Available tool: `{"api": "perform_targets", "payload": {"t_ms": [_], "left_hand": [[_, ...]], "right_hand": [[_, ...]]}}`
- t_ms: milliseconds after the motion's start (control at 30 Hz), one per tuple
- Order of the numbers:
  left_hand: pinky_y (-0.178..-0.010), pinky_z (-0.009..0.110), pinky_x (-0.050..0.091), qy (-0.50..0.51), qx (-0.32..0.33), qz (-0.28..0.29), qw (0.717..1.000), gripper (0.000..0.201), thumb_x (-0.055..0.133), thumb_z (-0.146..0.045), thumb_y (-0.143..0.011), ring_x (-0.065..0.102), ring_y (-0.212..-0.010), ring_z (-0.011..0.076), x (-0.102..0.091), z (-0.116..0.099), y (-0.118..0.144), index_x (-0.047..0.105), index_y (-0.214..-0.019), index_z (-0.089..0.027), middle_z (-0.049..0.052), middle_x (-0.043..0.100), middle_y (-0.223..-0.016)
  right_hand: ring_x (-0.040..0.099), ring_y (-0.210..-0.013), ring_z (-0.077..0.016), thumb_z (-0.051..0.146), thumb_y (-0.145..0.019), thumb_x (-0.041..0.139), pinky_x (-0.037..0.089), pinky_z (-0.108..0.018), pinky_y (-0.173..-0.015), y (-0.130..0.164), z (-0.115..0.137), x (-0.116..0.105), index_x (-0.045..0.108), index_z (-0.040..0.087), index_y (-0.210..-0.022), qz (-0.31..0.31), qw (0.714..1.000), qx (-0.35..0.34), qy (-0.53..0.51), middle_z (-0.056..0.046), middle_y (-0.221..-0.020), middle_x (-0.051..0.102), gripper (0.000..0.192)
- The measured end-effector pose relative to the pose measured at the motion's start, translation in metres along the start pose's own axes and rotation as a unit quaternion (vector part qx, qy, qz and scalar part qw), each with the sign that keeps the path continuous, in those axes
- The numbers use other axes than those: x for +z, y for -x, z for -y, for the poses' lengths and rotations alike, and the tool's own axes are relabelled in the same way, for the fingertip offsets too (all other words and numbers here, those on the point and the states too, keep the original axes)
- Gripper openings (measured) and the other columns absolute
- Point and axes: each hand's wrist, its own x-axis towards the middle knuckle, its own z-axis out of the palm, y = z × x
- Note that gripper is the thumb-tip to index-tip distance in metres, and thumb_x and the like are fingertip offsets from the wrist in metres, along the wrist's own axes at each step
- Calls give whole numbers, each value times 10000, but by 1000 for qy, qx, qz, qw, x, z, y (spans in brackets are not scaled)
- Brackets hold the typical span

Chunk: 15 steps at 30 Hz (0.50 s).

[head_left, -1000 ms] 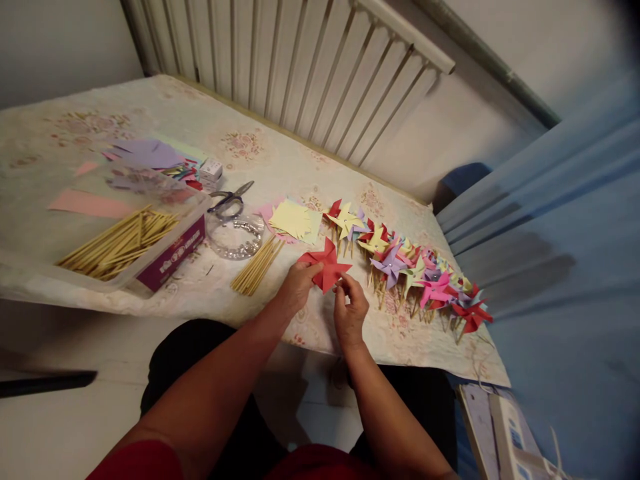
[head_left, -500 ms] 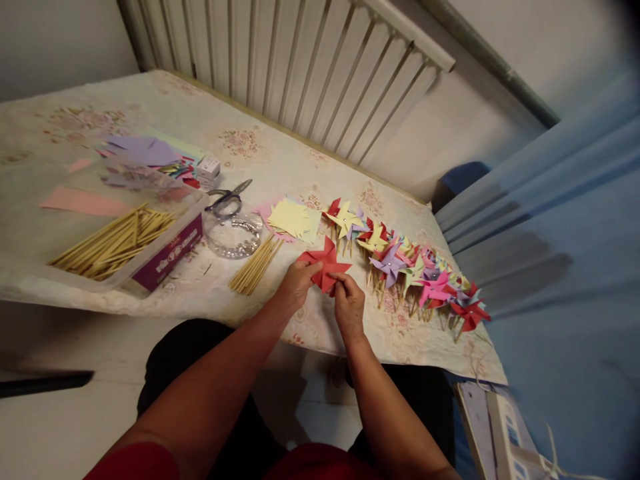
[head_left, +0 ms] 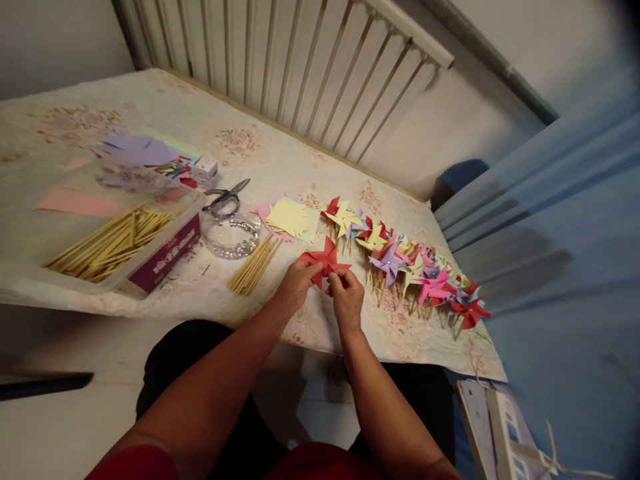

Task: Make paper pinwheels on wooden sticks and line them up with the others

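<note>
At the near edge of the table point(head_left: 75, 280), just above the person's lap, both hands meet on a red paper pinwheel point(head_left: 324, 261). Left hand point(head_left: 297, 285): fingers closed, pinching the pinwheel's left blade. Right hand point(head_left: 347, 301): fingertips pinched on its lower edge near the centre; whether a stick is held beneath cannot be told. At 3 o'clock from the pinwheel, just beside it, a row of finished pinwheels point(head_left: 410, 267) in red, yellow, purple and pink runs toward the table's right end. At 9 o'clock, near, lies a loose bundle of wooden sticks point(head_left: 254, 265). At 11 o'clock, yellow paper squares point(head_left: 293, 219); further left, a clear round dish point(head_left: 231, 235), scissors point(head_left: 226, 196) and a box of sticks point(head_left: 120, 248).
</note>
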Motion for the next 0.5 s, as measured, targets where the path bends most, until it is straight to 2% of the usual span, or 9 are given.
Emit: {"api": "perform_targets", "payload": {"t_ms": [200, 500], "left_hand": [[-614, 265, 430, -23, 4, 11, 1000, 157, 721, -294, -681, 556, -616, 143, 0, 2, -1, 673, -673, -145, 30, 631, -638], [-575, 250, 386, -46, -1, -21, 999, 142, 720, -269, -650, 524, -582, 128, 0, 3, 0, 652, -643, -145, 14, 609, -612]], "right_hand": [[473, -477, -109, 353, -791, 623, 374, -238, -518, -5, 3, 5, 613, 201, -675, -11, 999, 43, -13, 68, -527, 536, 191], [470, -445, -105, 349, -735, 648, 361, -234, -486, -13, -5, 4, 569, 205, -635, 3, 997, 77, -19, 75, -490, 519, 192]]}}
